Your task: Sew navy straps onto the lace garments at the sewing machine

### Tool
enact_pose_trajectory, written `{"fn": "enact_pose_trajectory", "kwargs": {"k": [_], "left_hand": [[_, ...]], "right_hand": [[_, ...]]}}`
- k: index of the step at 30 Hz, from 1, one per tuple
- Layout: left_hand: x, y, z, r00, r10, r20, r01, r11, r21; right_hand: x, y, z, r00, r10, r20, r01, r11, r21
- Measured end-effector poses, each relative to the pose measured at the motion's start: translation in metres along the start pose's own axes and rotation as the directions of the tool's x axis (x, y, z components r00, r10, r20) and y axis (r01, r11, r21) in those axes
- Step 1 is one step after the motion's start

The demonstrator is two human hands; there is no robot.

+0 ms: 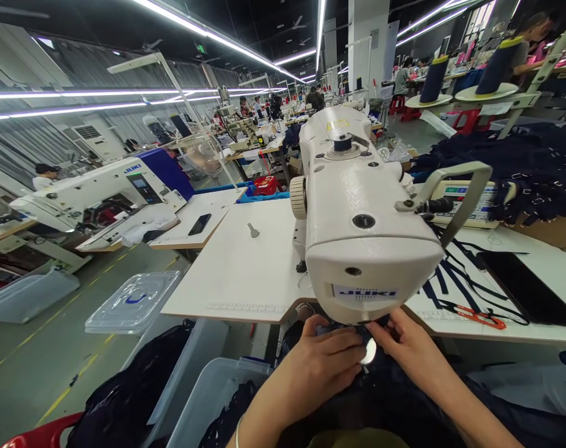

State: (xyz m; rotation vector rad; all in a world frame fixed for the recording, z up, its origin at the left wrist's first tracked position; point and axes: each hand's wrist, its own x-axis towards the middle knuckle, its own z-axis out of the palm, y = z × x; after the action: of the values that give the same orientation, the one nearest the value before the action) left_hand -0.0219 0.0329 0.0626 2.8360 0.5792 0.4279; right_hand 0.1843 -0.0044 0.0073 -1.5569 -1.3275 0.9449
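My left hand [320,356] lies under the front of a white JUKI sewing machine [362,249], fingers together and bent over dark navy fabric [380,379]. Opposite it, my right hand [410,346] pinches the same fabric between thumb and fingers, close to the machine's head. A bright white spot shows between the hands; whether it is lamp light or a shiny part I cannot tell. The machine's head hides the needle area and some fingertips. Fabric spreads down across my lap.
Right of the machine lie orange-handled thread snips [481,316], dark straps [444,277] and a black phone-like slab [530,287]. A navy pile [511,162] rises behind. On the left are a flat metal piece [253,230], another phone [200,224] and plastic bins [208,398].
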Motion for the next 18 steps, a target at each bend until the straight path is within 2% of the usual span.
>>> {"fn": "enact_pose_trajectory", "kwargs": {"k": [4, 6, 11, 14, 18], "left_hand": [[-0.002, 0.006, 0.004, 0.997, -0.054, -0.055, 0.058, 0.995, 0.079], [-0.003, 0.009, 0.011, 0.993, -0.064, -0.103, 0.075, 0.991, 0.107], [-0.003, 0.016, 0.036, 0.956, -0.084, -0.28, 0.135, 0.976, 0.168], [-0.004, 0.018, 0.043, 0.944, -0.098, -0.315, 0.167, 0.966, 0.199], [-0.004, 0.02, 0.046, 0.94, -0.093, -0.329, 0.173, 0.959, 0.225]], "right_hand": [[0.002, -0.001, -0.004, 0.998, 0.006, 0.055, -0.014, 0.989, 0.144], [0.006, -0.001, -0.007, 0.999, -0.001, 0.041, -0.006, 0.983, 0.181], [0.022, 0.005, -0.008, 1.0, -0.005, 0.01, 0.006, 0.998, -0.055], [0.027, 0.006, -0.006, 1.0, -0.02, -0.019, 0.017, 0.99, -0.14], [0.028, -0.002, -0.008, 0.998, -0.058, -0.011, 0.056, 0.987, -0.149]]}}
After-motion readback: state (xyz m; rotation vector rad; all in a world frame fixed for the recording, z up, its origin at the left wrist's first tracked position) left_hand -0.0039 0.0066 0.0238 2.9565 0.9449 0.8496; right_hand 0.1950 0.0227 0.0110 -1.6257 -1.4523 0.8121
